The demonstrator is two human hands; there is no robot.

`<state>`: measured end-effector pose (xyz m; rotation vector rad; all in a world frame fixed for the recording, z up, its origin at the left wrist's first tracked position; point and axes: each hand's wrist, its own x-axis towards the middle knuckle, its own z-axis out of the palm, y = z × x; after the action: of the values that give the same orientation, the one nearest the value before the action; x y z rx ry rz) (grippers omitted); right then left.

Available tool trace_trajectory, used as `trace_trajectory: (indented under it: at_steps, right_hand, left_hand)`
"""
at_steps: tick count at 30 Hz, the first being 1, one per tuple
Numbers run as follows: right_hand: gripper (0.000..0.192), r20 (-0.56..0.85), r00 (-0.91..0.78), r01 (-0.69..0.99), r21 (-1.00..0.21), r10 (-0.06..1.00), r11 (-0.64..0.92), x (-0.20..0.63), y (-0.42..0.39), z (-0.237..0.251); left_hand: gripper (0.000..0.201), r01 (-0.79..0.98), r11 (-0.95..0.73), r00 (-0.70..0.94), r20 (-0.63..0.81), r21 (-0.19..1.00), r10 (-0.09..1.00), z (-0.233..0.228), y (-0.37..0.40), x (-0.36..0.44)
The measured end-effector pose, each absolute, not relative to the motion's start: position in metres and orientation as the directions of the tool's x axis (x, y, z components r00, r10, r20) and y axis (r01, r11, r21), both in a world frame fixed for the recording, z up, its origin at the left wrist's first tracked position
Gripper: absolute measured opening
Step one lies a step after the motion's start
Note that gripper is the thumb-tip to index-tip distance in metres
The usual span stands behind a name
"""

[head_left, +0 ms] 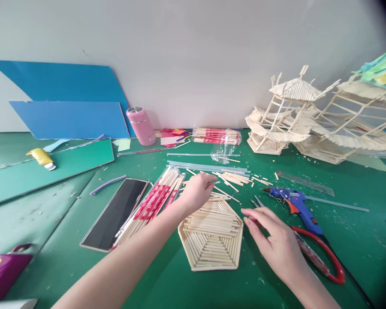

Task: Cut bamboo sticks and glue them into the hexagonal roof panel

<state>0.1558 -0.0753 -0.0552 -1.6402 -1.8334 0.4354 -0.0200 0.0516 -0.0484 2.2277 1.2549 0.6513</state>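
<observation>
Precision matters: left hand (197,191) pinches a thin wooden stick (215,182) just above the hexagonal stick panel (212,236); right hand (272,238), open and empty, should steady the panel's right edge.

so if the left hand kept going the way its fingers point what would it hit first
Probably the loose pile of cut sticks just past its fingertips. The left hand points right and slightly away over the hexagonal stick panel. Depth is hard to judge, so it might pass above them.
</observation>
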Motion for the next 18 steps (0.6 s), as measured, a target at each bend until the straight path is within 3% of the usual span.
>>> trace_trajectory:
  at_steps: [5, 11, 18]
  right_hand:
    - [0.020, 0.230, -0.026, 0.754, -0.634, 0.973, 0.170, 0.155, -0.071, -0.058]
    - [0.020, 0.221, -0.050, 0.748, -0.638, 0.974, 0.184, 0.150, -0.069, -0.062]
    - [0.021, 0.158, -0.038, 0.731, -0.669, 0.987, 0.135, 0.144, -0.073, -0.056]
  left_hand:
    - [0.018, 0.627, -0.588, 0.597, 0.171, 0.511, 0.784, -0.045, 0.052, -0.020]
    - [0.015, 0.670, -0.666, 0.685, 0.073, 0.328, 0.725, -0.048, 0.035, -0.034]
    - [0.017, 0.676, -0.686, 0.706, 0.032, 0.270, 0.708, -0.051, 0.037, -0.028]
